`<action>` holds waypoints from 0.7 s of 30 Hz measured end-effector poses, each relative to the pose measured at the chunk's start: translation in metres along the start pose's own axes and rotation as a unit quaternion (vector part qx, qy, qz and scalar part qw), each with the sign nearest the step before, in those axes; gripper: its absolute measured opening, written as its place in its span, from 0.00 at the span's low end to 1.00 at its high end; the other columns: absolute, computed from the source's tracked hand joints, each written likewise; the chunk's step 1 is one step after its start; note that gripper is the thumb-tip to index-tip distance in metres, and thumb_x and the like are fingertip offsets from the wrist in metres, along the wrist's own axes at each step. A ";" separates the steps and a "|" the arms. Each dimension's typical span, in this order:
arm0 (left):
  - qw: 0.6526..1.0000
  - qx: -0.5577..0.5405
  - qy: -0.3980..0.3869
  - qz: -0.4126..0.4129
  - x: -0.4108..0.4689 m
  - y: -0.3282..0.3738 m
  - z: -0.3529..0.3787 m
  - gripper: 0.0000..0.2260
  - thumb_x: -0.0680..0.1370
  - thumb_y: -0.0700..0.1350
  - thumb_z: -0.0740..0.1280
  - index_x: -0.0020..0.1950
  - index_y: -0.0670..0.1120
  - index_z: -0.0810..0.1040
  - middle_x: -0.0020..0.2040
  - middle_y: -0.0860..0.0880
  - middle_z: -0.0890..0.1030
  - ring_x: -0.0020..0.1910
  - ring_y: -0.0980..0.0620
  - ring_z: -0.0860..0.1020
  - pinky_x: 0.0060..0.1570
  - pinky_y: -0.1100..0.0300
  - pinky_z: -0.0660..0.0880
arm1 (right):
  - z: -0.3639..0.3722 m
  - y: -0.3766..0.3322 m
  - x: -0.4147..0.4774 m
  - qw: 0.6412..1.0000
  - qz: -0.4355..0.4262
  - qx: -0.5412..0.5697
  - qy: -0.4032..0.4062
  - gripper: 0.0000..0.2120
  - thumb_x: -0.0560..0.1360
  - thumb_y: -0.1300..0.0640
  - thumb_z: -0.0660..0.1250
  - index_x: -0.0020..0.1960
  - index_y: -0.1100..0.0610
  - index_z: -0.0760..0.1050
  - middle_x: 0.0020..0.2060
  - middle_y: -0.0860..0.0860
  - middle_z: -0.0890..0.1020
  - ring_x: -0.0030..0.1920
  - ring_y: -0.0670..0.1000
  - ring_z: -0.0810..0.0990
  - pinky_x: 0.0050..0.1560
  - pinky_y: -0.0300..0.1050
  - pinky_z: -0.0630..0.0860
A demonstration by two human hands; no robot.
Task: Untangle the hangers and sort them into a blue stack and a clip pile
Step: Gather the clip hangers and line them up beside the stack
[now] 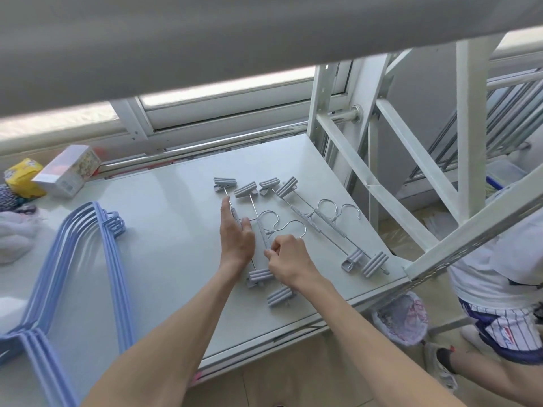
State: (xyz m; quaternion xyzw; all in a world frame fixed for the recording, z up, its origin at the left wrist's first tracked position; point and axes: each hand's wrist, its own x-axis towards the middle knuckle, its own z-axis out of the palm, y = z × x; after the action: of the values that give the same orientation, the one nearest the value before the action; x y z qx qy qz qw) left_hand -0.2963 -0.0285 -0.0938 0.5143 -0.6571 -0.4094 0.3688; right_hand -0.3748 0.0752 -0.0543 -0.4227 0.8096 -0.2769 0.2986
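Observation:
A stack of blue hangers (88,259) lies on the left of the white table (164,207), hooks toward the far side. Several grey clip hangers lie on the right half. Two of them (332,227) sit side by side near the table's right edge. Two more (258,227) lie under my hands. My left hand (236,236) rests flat with straight fingers on the leftmost clip hanger's bar. My right hand (289,257) is curled and pinches the bar of the neighbouring clip hanger just below its metal hook (293,226).
A white box (67,171), a yellow packet (23,177) and some cloth items sit at the table's far left. A white metal frame (470,171) rises along the right edge. A second person's legs (505,324) and a lined bin (402,318) are on the floor to the right.

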 end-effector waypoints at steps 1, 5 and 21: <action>1.000 0.003 -0.001 0.010 0.000 0.000 0.000 0.27 0.79 0.36 0.59 0.78 0.43 0.56 0.77 0.46 0.61 0.76 0.52 0.60 0.72 0.65 0.54 | -0.001 -0.001 0.001 1.000 0.001 -0.006 -0.002 0.09 0.75 0.57 0.67 0.42 0.63 0.79 0.40 0.60 0.81 0.46 0.60 0.79 0.46 0.45 0.75; 0.999 0.023 -0.025 0.033 0.000 -0.002 0.000 0.28 0.79 0.44 0.65 0.77 0.44 0.59 0.77 0.49 0.63 0.76 0.53 0.60 0.74 0.61 0.56 | -0.011 -0.003 0.002 0.997 -0.001 -0.068 -0.028 0.12 0.75 0.50 0.67 0.43 0.59 0.78 0.43 0.58 0.81 0.46 0.59 0.80 0.49 0.48 0.77; 0.989 0.097 -0.085 0.078 0.000 -0.005 0.001 0.29 0.77 0.46 0.68 0.77 0.46 0.63 0.78 0.55 0.59 0.77 0.61 0.48 0.73 0.64 0.51 | -0.057 0.025 0.000 0.976 0.044 -0.177 0.115 0.11 0.74 0.66 0.62 0.56 0.64 0.76 0.54 0.61 0.80 0.57 0.62 0.77 0.54 0.50 0.74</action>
State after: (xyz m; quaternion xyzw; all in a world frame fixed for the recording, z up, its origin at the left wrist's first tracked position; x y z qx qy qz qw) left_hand -0.2952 -0.0293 -0.0983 0.4581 -0.7608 -0.3560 0.2909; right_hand -0.4285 0.0989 -0.0330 -0.3980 0.8927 -0.1619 0.1360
